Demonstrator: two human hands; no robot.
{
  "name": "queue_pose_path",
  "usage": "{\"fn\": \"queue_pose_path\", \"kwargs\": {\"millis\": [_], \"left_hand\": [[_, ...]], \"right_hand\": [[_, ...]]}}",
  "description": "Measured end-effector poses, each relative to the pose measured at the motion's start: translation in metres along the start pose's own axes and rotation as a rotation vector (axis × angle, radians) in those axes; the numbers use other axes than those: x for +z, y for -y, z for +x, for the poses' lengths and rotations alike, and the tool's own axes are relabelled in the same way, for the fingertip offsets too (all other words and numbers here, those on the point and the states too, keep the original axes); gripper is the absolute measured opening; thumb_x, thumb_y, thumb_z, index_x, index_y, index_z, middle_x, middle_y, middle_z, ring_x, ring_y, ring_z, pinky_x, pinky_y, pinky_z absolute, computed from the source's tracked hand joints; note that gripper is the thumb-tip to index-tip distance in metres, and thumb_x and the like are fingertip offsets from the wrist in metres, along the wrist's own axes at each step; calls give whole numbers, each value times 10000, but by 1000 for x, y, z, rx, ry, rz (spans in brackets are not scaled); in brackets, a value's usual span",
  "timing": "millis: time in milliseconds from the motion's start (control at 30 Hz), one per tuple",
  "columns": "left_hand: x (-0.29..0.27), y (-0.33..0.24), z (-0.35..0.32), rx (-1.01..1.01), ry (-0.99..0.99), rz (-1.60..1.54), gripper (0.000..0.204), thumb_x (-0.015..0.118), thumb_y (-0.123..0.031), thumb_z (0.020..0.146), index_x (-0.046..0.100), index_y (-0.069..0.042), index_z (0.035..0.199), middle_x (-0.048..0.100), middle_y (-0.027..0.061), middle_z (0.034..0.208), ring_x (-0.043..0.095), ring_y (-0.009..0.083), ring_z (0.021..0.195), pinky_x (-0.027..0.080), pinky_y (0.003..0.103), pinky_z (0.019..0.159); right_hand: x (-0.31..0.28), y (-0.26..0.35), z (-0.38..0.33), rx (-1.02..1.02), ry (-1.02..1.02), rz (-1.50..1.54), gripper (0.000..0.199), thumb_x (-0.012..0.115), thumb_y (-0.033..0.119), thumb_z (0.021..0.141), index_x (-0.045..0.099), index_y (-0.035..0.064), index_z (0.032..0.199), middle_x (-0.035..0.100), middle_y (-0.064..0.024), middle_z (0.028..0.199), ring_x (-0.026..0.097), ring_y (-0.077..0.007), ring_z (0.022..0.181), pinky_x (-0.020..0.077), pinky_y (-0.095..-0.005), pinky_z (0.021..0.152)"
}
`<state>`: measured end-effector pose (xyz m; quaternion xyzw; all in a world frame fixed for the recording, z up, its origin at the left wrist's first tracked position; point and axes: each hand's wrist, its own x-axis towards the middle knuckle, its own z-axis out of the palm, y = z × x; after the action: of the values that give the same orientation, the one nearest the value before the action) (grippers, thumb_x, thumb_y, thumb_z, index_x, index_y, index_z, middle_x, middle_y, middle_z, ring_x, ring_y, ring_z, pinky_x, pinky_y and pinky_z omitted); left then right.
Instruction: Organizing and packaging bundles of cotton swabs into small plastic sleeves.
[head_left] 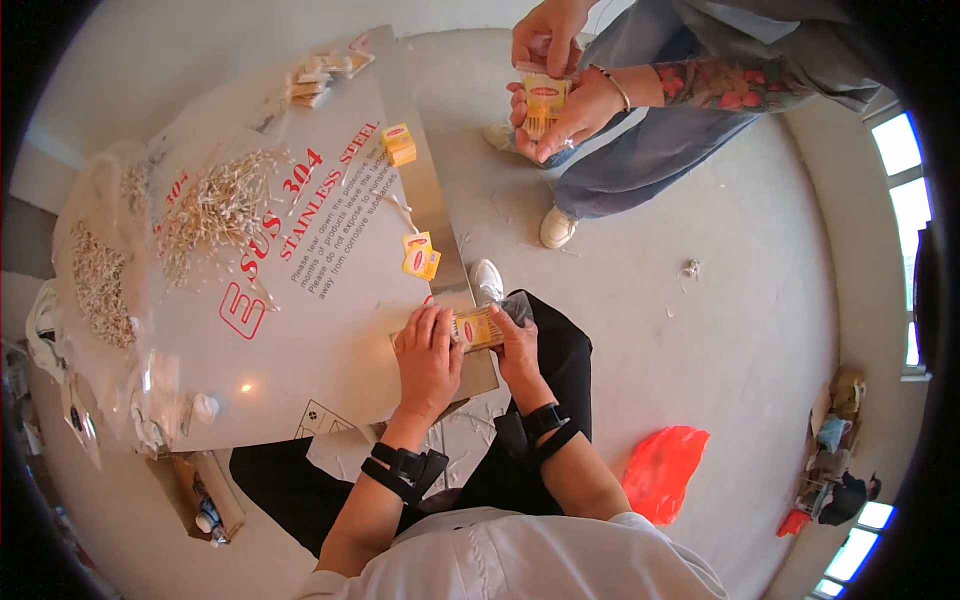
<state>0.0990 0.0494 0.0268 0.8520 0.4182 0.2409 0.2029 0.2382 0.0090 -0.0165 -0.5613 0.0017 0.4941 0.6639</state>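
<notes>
Left hand (428,352) and right hand (518,346) closed on opposite ends of clear packet (474,330) at table (345,350) edge; light, level grip best keeps sticks (494,332) aligned.

- Shirt (500,560): white, softly creased, with short sleeves that leave both forearms uncovered.
- Bare left hand (430,358), with black straps (385,480) around the wrist and a small boxy black module (407,462) mounted on them.
- Bare right hand (517,345), its wrist circled by a pair of black bands (556,440), a dark flat piece (512,437) beside them.
- Trousers (563,365): plain black, long, loose-cut.
- Shoe (487,282): white, only partly visible.
</notes>
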Motion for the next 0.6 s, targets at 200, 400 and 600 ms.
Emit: {"fn": "queue_pose_path", "kwargs": {"millis": [200,400,600], "left_hand": [[2,13,-7,1,-56,-161,474,609,-65,725,460,-7,1171,465,166,1185,424,350,1118,337,452,942],[2,24,7,-55,-110,-254,327,580,40,688,527,-25,1004,528,135,1029,480,330,997,415,414,851],[9,19,3,-134,-104,-247,216,562,-10,737,540,-34,950,536,140,927,507,332,875,438,417,775]], "right_hand": [[3,5,1,43,72,6,248,674,193,789,563,52,960,582,-15,859,581,-137,754,486,-280,658],[-3,-1,18,60,56,42,298,687,192,780,546,66,1010,585,-16,874,592,-140,754,497,-297,636],[-10,-4,17,-42,98,19,262,671,192,795,550,52,981,572,-8,860,553,-112,752,465,-265,654]]}}
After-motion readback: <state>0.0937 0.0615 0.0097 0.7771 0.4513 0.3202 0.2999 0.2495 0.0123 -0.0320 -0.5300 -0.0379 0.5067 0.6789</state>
